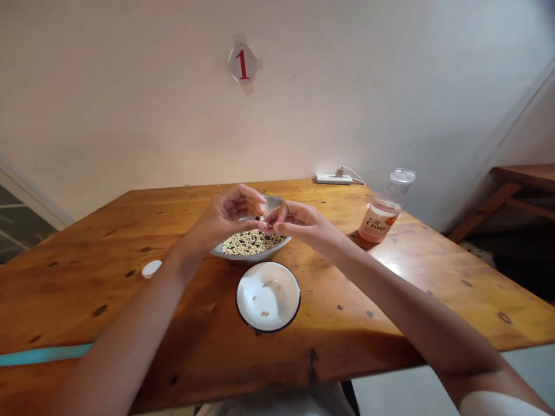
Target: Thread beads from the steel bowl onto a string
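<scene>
Head view: my left hand (225, 216) and right hand (299, 224) meet above a steel bowl (249, 257) of mixed beans (251, 242), right fingers (284, 215) pinching something tiny — left ones curled beside them. A white enamel plate (260, 289) sits nearer me on the wooden worktop (347, 323), below a pale wall (130, 104).

Facing me, a cream wall (130, 98) bearing a round "1" plate (241, 63) rises behind my wooden table (65, 289); far right, a wooden bench (524, 176).

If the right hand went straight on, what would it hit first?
The right hand would most likely meet the left hand's fingertips first, above the metal bowl, though depth is hard to judge.
</scene>
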`<action>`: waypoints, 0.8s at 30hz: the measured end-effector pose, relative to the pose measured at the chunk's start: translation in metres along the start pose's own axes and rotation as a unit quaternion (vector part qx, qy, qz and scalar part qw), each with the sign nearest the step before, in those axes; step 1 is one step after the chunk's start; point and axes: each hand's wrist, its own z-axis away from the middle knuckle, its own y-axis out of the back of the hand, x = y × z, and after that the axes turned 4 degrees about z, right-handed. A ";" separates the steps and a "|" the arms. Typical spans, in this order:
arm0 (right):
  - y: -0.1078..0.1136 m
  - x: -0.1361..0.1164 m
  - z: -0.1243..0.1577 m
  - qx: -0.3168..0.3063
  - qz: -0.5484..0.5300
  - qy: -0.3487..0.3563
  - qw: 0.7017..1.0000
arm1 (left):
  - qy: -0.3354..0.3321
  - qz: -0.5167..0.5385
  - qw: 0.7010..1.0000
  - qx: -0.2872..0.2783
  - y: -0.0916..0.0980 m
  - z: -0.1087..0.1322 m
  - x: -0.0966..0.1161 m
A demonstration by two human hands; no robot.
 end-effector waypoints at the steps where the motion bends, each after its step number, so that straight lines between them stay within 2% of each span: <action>1: 0.000 0.001 0.000 0.002 -0.001 -0.003 1.000 | 0.000 -0.011 1.000 0.002 0.000 0.000 0.000; 8: 0.002 0.004 -0.003 0.015 -0.024 -0.035 0.999 | -0.014 -0.134 0.991 0.006 0.000 0.002 0.009; 14: 0.003 0.008 -0.004 0.018 -0.032 -0.065 0.997 | -0.033 -0.237 0.971 -0.026 -0.004 0.004 0.016; 18: 0.004 0.011 -0.004 0.014 -0.056 -0.060 0.997 | -0.003 -0.236 0.972 -0.016 -0.004 0.004 0.016; 24: 0.004 0.014 -0.004 -0.005 -0.078 -0.088 0.993 | 0.025 -0.195 0.980 -0.043 0.002 0.003 0.014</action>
